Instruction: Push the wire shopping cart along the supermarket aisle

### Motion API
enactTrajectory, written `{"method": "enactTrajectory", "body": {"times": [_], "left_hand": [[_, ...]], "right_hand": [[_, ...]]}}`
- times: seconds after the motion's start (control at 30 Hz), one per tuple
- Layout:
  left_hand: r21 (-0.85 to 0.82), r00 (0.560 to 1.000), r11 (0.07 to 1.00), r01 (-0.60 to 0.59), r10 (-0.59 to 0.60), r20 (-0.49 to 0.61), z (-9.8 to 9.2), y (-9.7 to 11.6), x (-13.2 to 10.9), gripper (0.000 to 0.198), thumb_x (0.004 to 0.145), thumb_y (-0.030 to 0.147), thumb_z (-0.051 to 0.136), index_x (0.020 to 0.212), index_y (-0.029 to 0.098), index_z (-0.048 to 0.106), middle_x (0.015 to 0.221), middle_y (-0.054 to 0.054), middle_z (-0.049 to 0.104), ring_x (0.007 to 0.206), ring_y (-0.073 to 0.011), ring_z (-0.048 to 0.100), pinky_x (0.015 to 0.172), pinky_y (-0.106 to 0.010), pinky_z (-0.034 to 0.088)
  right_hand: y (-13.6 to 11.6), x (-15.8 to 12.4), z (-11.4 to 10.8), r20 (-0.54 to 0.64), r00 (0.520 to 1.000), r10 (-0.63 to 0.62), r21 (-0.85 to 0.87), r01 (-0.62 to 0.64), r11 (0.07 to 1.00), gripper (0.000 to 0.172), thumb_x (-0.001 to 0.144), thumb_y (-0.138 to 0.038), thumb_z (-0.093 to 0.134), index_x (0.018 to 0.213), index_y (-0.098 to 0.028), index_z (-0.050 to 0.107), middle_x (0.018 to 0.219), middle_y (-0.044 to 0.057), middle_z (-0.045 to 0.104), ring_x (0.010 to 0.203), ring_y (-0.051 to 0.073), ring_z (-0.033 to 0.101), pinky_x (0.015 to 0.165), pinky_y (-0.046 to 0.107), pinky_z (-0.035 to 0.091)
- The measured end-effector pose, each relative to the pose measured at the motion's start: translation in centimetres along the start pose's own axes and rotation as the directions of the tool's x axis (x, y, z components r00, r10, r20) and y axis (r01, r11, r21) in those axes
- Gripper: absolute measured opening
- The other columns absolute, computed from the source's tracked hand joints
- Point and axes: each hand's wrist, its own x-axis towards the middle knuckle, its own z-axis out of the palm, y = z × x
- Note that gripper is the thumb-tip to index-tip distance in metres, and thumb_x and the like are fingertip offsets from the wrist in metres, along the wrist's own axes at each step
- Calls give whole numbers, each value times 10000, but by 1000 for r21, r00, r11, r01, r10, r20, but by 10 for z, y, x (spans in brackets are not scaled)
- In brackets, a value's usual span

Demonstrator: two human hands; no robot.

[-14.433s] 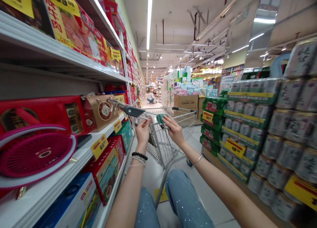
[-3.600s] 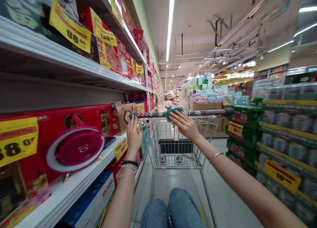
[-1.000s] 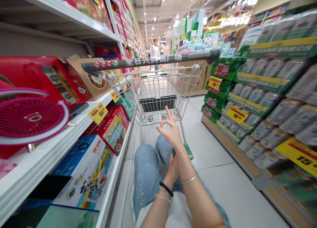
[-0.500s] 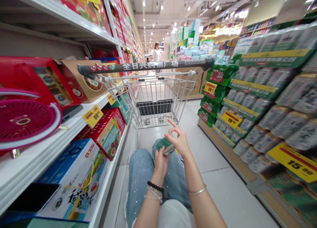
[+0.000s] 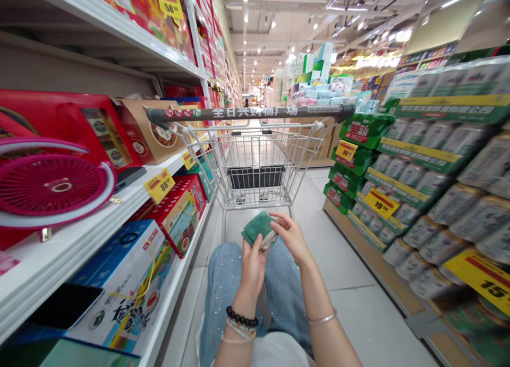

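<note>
A small folded green cloth [image 5: 257,227] with a pale underside or edge is held up above my knees. My left hand [image 5: 253,261] grips it from below, thumb lying across its front. At the cloth's right edge, my right hand [image 5: 292,239] has its thumb and fingers bent together on the fabric. The inner folds are hidden. Below both hands are my legs in light blue jeans [image 5: 225,282]. Just beyond stands a metal shopping cart [image 5: 257,189], its handle facing me.
On the left, a white shelf [image 5: 159,181] bears gift boxes, a pink fan [image 5: 59,189] and a dark phone-like slab [image 5: 64,306]. To the right rise stacks of canned drinks [image 5: 414,168] with yellow price tags. Grey floor tiles [image 5: 346,271] run between.
My right hand has come down from above the cloth onto its right edge. The cloth is higher and shows more of its green face. The person farther down the aisle is out of sight.
</note>
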Motion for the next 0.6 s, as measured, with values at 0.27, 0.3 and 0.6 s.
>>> {"method": "enactTrajectory", "body": {"times": [0.27,0.3,0.6], "left_hand": [[107,994,989,-103,107,-36,-1,14,9,530,633,288,835,1106,214,607,1109,-56,718,1015,-196,683,881,-293,517],[123,992,986,-111,117,-38,0,16,10,520,636,281,831,1103,215,612,1111,-55,718,1016,-191,681,873,-282,516],[-70,998,997,38,-35,47,7,27,4,342,655,132,703,992,184,673,1018,-44,732,785,-115,665,672,-206,510]], "right_hand": [[0,-4,10,82,912,-403,-507,386,771,427,878,-198,490,1291,-233,591,1339,107,609,1243,243,574,1016,458,511],[-2,-7,12,206,861,-464,-581,490,650,492,867,-126,433,1328,-233,566,1421,96,546,1342,231,486,1093,479,447],[0,-15,-6,682,592,-430,-640,767,40,747,825,-25,380,1546,-144,222,1540,111,393,1466,205,286,1162,470,385]]}}
